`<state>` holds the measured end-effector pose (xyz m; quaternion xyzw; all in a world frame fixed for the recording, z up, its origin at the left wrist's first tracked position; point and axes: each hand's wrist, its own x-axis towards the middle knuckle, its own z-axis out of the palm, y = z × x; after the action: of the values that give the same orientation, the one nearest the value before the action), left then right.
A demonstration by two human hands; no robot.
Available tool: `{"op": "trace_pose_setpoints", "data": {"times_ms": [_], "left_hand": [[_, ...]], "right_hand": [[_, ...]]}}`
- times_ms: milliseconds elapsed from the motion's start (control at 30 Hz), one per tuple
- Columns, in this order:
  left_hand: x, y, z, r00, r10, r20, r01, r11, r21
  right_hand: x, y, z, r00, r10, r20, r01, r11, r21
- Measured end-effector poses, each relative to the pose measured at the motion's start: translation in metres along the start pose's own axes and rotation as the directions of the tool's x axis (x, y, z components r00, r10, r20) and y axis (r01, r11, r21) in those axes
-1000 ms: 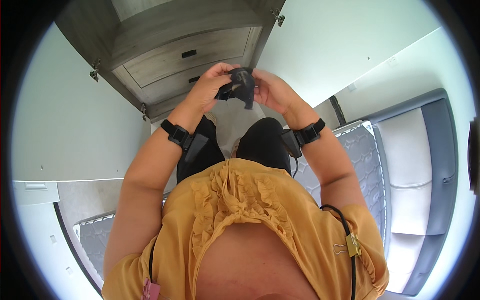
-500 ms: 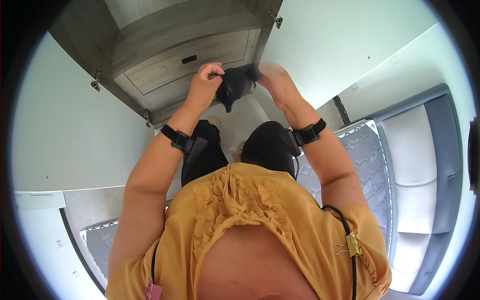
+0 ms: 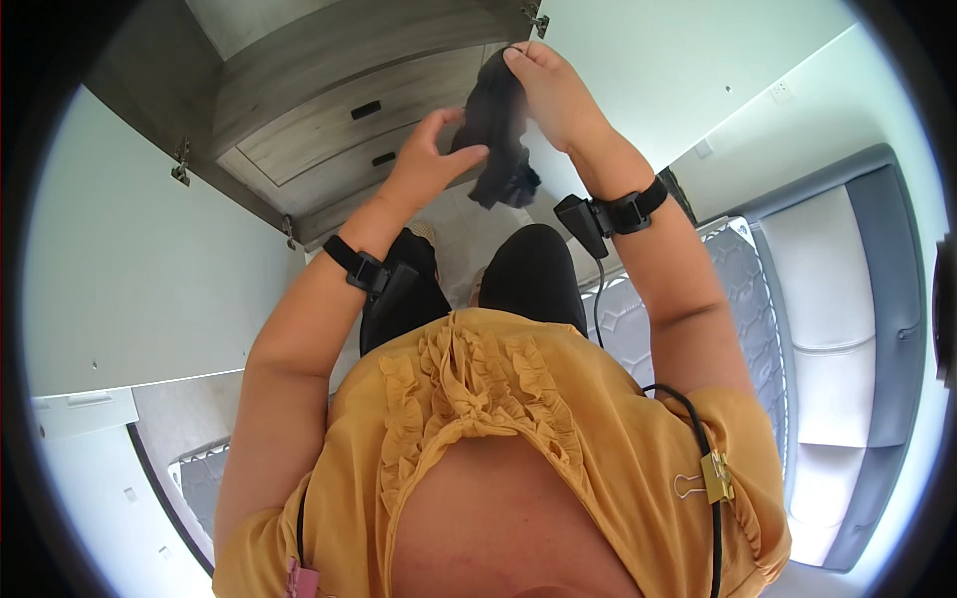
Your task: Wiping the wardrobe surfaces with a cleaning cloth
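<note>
A small piece of black cloth (image 3: 495, 125), soft and thin with a ragged-looking lower edge, hangs in front of the cabinet drawers. My right hand (image 3: 551, 90) pinches its top end between thumb and fingers, holding it up. On the cloth's left side is my left hand (image 3: 424, 159), thumb and fingers spread apart. Its thumb and fingertips reach the cloth's edge without closing round it. I cannot make out what kind of garment the cloth is.
Ahead stands a grey wood-grain cabinet with an upper drawer (image 3: 329, 125) and another below. Its white doors (image 3: 150, 269) stand wide on both sides. At the right lies a grey quilted mattress (image 3: 733, 299) beside a padded headboard (image 3: 827, 339).
My right hand has risen, lifting one end of the cloth, which now hangs more upright and stretched out. My left hand has moved slightly right and down, its thumb and fingers parting.
</note>
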<state>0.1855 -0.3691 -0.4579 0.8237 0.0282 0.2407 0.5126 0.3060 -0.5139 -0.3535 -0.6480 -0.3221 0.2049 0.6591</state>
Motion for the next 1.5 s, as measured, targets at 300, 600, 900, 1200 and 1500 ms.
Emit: {"op": "trace_pose_setpoints", "data": {"times_ms": [300,600,900,1200,1500], "left_hand": [[0.020,0.015,-0.051,0.915,-0.278,0.292,0.377,0.337,-0.862],[0.015,0.014,-0.034,0.916,-0.147,0.374,0.369,-0.061,-0.927],[0.006,0.030,-0.032,0.918,-0.351,0.186,0.256,0.167,-0.952],[0.009,-0.032,-0.003,0.950,-0.296,-0.095,0.223,0.863,-0.454],[0.035,0.088,0.055,0.942,-0.061,0.330,0.334,0.052,-0.941]], "right_hand": [[0.020,-0.004,-0.049,0.991,0.040,0.131,-0.020,0.988,-0.153],[-0.022,0.046,-0.008,0.865,-0.494,0.088,0.423,0.621,-0.660],[-0.041,0.074,0.016,0.976,0.076,0.204,-0.100,0.989,0.112],[-0.038,0.028,-0.005,0.973,0.117,0.199,-0.151,0.975,0.166],[-0.017,-0.002,-0.047,0.945,-0.315,0.089,0.327,0.898,-0.294]]}}
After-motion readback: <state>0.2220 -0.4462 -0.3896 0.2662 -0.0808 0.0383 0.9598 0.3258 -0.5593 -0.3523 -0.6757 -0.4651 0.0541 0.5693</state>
